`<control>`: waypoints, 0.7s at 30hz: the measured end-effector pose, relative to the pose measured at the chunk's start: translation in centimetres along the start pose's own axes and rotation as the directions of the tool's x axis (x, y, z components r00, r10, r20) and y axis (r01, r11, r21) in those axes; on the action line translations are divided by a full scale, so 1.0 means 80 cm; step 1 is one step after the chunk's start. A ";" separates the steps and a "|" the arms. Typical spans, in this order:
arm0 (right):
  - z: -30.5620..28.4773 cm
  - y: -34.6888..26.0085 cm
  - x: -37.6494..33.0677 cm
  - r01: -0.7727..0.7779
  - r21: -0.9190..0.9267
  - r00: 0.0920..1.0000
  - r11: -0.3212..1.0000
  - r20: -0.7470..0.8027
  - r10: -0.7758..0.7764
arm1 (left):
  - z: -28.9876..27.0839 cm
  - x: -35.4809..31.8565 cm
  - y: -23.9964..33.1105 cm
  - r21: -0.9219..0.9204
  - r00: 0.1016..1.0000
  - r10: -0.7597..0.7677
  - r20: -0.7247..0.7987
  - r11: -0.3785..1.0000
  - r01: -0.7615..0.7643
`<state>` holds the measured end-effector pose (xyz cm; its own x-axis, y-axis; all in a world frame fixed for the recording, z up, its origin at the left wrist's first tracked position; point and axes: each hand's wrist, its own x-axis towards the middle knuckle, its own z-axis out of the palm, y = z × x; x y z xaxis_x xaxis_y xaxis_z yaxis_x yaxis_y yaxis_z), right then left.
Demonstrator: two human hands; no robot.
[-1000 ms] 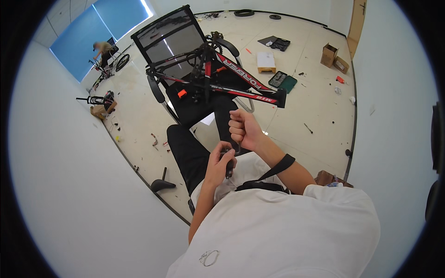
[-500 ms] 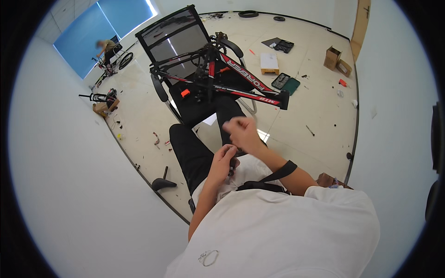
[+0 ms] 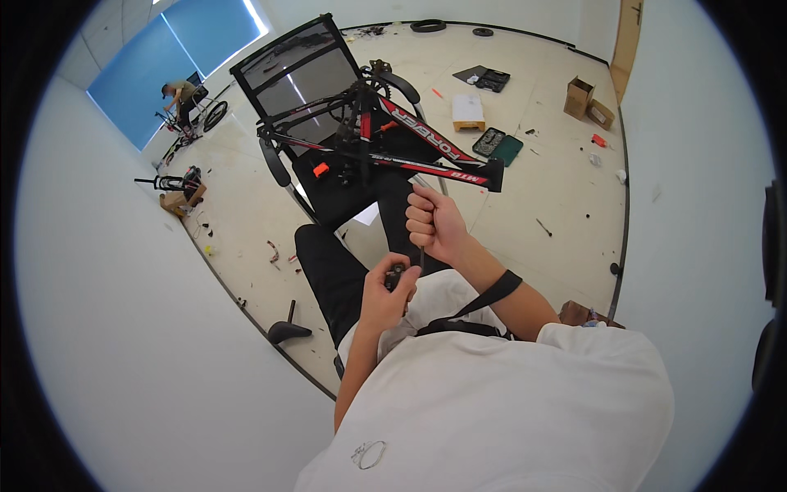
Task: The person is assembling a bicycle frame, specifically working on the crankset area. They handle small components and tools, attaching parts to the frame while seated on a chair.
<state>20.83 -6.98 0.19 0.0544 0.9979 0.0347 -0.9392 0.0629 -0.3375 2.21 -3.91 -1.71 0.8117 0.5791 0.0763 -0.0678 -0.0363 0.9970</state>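
My left hand (image 3: 384,297) grips a small dark part (image 3: 396,276) just above my lap. My right hand (image 3: 434,223) is closed around a thin dark tool (image 3: 421,252) whose shaft points down at that part. I sit with black-trousered legs stretched toward a black and red bicycle frame (image 3: 426,156) resting on a black stand (image 3: 344,176) in front of me. What the tool's tip touches is too small to tell.
On the floor lie a black saddle (image 3: 287,330), an open green tool case (image 3: 498,144), a white box (image 3: 468,109), cardboard boxes (image 3: 586,102) and tyres (image 3: 429,25). Another person (image 3: 177,94) works on a bicycle far left by the blue wall. A white wall runs along my left.
My right hand lowered toward the left hand half a second ago and has now risen again with the tool upright. The left hand stayed at my lap.
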 end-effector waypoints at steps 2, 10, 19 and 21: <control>-0.019 -0.005 0.005 -0.015 -0.027 1.000 1.000 0.019 0.016 | 0.006 0.004 -0.004 0.040 1.000 -0.001 -0.009 0.999 0.001; -0.014 0.003 0.007 0.376 -0.911 0.776 -0.172 0.410 -0.480 | -0.013 0.005 0.004 -0.341 0.979 -0.199 -0.039 0.924 0.174; 0.019 0.018 -0.006 0.498 -0.539 0.630 -0.679 0.763 -0.144 | -0.042 0.004 -0.006 -0.792 0.974 -0.178 0.141 0.570 0.219; 0.006 0.022 0.001 0.450 -0.575 0.673 -0.683 0.721 -0.164 | -0.043 0.005 -0.010 -0.785 0.977 -0.143 0.158 0.581 0.213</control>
<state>19.01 -6.77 0.02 -0.0538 0.6510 0.7572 0.8613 0.4139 -0.2947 0.62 -0.88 -2.49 0.8946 0.4419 -0.0669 -0.3224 0.7417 0.5882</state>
